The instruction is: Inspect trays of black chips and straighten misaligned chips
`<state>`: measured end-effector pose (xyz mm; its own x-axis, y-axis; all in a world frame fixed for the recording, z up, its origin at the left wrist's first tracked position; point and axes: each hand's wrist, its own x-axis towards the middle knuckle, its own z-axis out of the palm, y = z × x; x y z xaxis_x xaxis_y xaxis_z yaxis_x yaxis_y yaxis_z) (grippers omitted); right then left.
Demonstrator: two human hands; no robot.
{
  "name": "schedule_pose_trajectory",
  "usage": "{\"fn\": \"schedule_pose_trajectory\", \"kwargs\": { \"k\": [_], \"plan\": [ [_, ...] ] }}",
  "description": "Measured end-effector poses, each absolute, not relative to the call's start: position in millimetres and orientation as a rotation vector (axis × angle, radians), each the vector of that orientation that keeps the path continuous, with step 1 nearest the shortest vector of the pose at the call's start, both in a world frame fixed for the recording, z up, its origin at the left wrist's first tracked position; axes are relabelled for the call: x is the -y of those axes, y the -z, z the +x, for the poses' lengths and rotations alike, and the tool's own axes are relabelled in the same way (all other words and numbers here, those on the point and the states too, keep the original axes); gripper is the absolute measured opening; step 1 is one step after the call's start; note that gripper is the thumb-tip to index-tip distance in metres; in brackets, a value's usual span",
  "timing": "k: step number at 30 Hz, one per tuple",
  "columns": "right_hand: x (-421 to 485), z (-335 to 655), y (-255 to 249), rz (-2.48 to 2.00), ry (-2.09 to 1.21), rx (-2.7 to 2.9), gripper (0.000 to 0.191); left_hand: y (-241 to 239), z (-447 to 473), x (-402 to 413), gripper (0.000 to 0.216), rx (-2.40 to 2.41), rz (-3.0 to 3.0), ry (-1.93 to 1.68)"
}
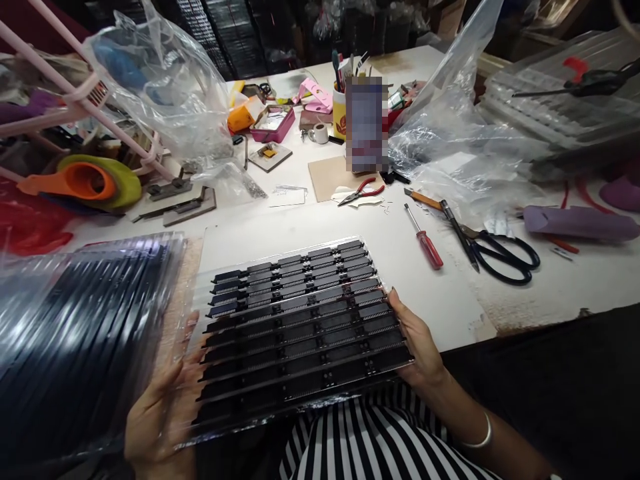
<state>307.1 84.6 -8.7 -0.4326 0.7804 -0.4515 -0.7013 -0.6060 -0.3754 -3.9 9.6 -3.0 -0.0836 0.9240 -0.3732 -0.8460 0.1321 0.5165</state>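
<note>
A clear plastic tray [285, 416] holds several rows of black toothed strips [300, 333]. It is tilted just in front of my body, at the table's near edge. My left hand [157, 410] grips its left end, and some of the fingers show through the clear plastic underneath. At the opposite end, my right hand [417, 340] is closed on the tray's side, with the thumb along the edge. To the left, close to my left hand, lies a stack of similar clear trays [90, 320] with dark contents, partly blurred.
On the white table [265, 223] lie red-handled pliers [363, 193], a red screwdriver [427, 247], a box cutter [459, 233] and black-handled scissors [505, 257]. Clear plastic bags [165, 87] crowd the back left. A yellow cup [340, 117] of pens stands behind a blurred-out upright object.
</note>
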Motion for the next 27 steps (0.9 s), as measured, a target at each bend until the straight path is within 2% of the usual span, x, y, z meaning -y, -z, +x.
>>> {"fn": "schedule_pose_trajectory", "kwargs": {
  "k": [7,20,23,27],
  "plan": [
    [-85,306,8,-0.769,-2.103,0.169,0.034,-1,3,-11,0.058,-0.756,0.110,-1.518],
    [-82,308,-1,-0.836,-2.041,0.244,0.036,-6,1,-13,0.063,-0.761,0.111,-1.469],
    [-74,324,-2,-0.924,-1.984,0.403,0.035,-10,-3,-17,0.066,-0.757,0.081,-1.394],
    [-65,350,-3,-1.251,-1.861,0.924,0.046,-12,-8,-20,0.072,-0.789,0.100,-1.366]
  ]
}}
